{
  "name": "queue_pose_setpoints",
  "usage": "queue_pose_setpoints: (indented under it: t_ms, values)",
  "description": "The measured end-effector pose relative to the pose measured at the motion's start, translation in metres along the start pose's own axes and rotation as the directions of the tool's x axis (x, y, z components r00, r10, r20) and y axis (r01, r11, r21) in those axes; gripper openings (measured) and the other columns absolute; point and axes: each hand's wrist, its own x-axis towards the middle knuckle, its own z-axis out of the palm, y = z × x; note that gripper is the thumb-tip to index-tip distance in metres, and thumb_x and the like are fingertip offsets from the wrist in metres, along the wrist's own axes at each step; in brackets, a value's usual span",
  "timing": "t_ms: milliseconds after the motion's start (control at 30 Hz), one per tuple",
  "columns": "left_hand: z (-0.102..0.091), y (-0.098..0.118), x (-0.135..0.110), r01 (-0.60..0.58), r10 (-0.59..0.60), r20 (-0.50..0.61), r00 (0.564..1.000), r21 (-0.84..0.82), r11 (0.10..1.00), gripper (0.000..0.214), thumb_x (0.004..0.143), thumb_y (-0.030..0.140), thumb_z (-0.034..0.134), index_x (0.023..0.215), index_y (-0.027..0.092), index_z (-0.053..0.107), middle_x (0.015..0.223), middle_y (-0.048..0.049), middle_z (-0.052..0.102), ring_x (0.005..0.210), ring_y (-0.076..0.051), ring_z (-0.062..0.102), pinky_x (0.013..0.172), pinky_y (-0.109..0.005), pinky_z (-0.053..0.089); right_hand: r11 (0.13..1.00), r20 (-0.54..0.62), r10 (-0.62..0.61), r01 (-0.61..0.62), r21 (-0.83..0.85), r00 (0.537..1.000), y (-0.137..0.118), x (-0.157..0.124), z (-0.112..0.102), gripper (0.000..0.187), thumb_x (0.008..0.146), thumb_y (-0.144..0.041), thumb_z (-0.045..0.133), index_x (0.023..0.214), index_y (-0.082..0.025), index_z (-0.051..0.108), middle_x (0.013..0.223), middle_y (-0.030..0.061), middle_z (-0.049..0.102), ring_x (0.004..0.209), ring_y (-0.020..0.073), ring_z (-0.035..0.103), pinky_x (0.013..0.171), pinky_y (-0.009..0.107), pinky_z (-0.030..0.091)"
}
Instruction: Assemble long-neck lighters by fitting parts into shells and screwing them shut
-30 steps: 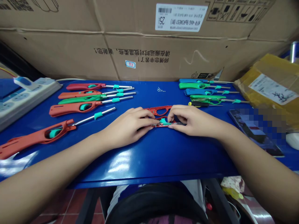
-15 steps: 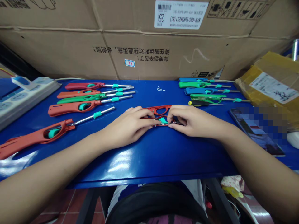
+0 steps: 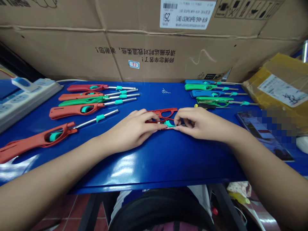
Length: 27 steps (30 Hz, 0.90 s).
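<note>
I see little of the red lighter piece point(image 3: 166, 123) under my left hand point(image 3: 131, 130) and right hand point(image 3: 199, 123); a pixelated patch point(image 3: 276, 123) blurs the flat dark device point(image 3: 252, 123).

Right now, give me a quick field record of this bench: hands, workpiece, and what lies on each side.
left hand: pinches left end of red lighter body
right hand: pinches its right end, by teal trigger
behind it: loose red shell half on blue table
left side: five lighters, white power strip
right side: four lighters, screwdriver, phone
back: cardboard boxes
</note>
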Motion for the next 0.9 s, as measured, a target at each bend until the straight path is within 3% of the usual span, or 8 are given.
queue_pose_setpoints:
  t_ms: [400, 900]
  values:
    - [0.0001, 0.0018, 0.0005, -0.024, 0.023, 0.011, 1.000, 0.087, 0.996, 0.040, 0.106, 0.023, 0.046, 0.141, 0.034, 0.064, 0.134, -0.0084, 0.063, 0.105, -0.025, 0.056, 0.091, -0.041, 0.048, 0.999, -0.010, -0.033, 0.033, -0.028, 0.999, 0.0024, 0.0007, 0.0028, 0.006, 0.093, -0.019, 0.060, 0.091, -0.020, 0.065, 0.083, 0.0022, 0.067, 0.066, 0.0137, 0.053, 0.063, 0.026, 0.038]
    - [-0.0007, 0.0037, 0.0002, -0.042, 0.039, 0.024, 0.999, 0.154, 0.987, 0.044, 0.104, 0.020, 0.048, 0.144, 0.032, 0.061, 0.135, -0.0100, 0.063, 0.103, -0.025, 0.056, 0.089, -0.040, 0.048, 0.999, -0.001, 0.031, -0.031, 0.040, 1.000, 0.0047, 0.0011, 0.0012, 0.010, 0.088, -0.016, 0.062, 0.091, -0.018, 0.071, 0.081, 0.0024, 0.070, 0.061, 0.0122, 0.052, 0.059, 0.025, 0.040]
